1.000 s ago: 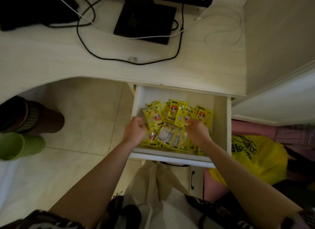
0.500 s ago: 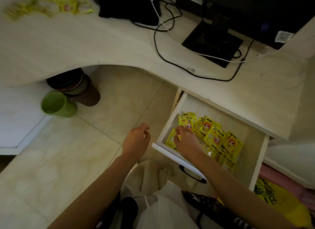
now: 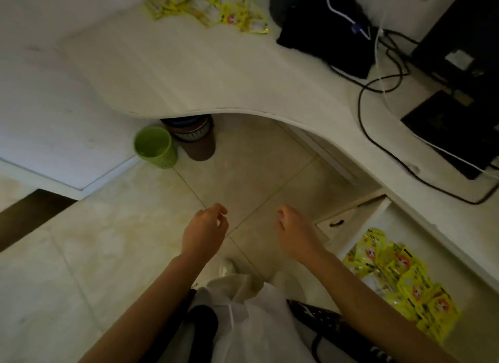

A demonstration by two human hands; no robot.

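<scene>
Two hands empty: left hand, right hand, loosely curled, hovered above floor; drawer packets stowed, desk packets probably awaited transfer.

Beige tiled floor, curved pale desk, dim light

drawer packets: glossy yellow plastic film, crinkled | desk packets: same shiny film | desk: pale wood-grain laminate, matt, smooth | drawer: white matt board | floor tiles: smooth ceramic, faint sheen | green bin: matt plastic | cables: black rubbery sheath, smooth
</scene>
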